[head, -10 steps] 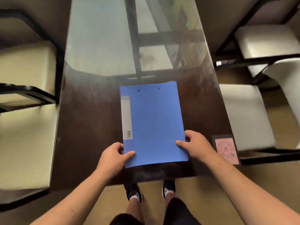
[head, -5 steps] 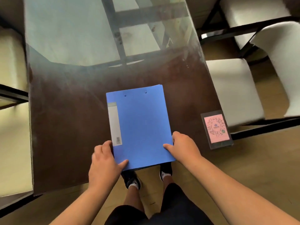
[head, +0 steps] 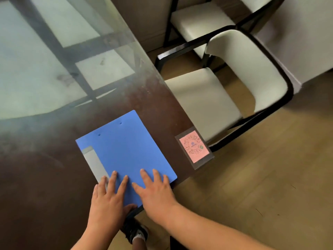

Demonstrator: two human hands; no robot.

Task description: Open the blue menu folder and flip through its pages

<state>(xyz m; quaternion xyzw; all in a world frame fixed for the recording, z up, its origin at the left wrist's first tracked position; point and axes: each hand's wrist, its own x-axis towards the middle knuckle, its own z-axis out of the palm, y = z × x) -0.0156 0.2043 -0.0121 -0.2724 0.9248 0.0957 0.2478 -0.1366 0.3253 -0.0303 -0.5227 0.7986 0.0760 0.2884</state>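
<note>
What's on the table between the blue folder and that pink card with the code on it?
Nothing. In the head view, only a bare strip of dark table top separates the blue folder from the pink card, which lies at the table's edge.

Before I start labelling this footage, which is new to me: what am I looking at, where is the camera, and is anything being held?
There is no machine here. A person wears a wide-angle camera on the head, so the one picture looks forward and down at their own two bare hands. The blue folder lies closed and flat on a dark table with a glossy top, near its corner. The left hand and the right hand both rest on the folder's near end, fingers spread flat; the left thumb curls at the near edge. Neither has a closed grip, so nothing is lifted. A pink card with a code in a clear sleeve lies to the right. White chairs stand beside the table.
</note>
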